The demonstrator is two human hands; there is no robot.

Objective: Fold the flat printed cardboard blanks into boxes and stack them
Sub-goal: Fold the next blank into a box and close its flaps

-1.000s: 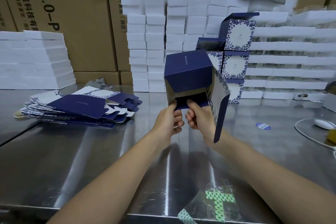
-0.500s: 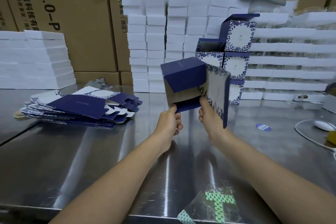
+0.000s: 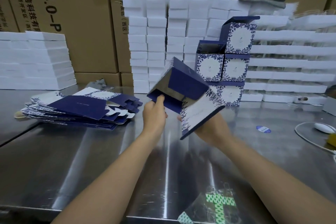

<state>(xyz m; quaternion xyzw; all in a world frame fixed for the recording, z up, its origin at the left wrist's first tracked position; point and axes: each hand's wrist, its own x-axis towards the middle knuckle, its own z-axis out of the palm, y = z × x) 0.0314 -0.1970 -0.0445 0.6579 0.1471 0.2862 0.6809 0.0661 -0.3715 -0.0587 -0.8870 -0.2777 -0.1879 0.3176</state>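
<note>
"Cardboard blank (image 3: 183,85) in hand: where is it, seen from the head camera?"

"Held in the air above the steel surface (image 3: 91,160), centre of the view, tilted with its open end toward the wearer. It is opened into a tube, with navy walls and one white wall with blue leaf print hanging at lower right."

"And the hands?"

"The left hand (image 3: 154,114) has its grip pinched on a navy flap at the lower left edge of the opening, thumb on top. The right hand (image 3: 209,129) is under the printed wall and mostly hidden by it; one fingertip peeks past the edge. I cannot tell whether its grip is pinching the card or only propping it."

"Which step is this?"

"By my reading, closing one end — the flaps at the opening are not yet tucked in. The next move calls for folding the pinched flap inward and locking the others over it, with the other hand holding the tube square so the walls do not collapse."

"What else is there?"

"A pile of flat blanks (image 3: 81,109) lies on the surface to the left, well apart. Finished boxes (image 3: 234,67) are stacked behind, several high, beside stacks of white blocks (image 3: 156,42) — likely where this one goes once closed."
</note>
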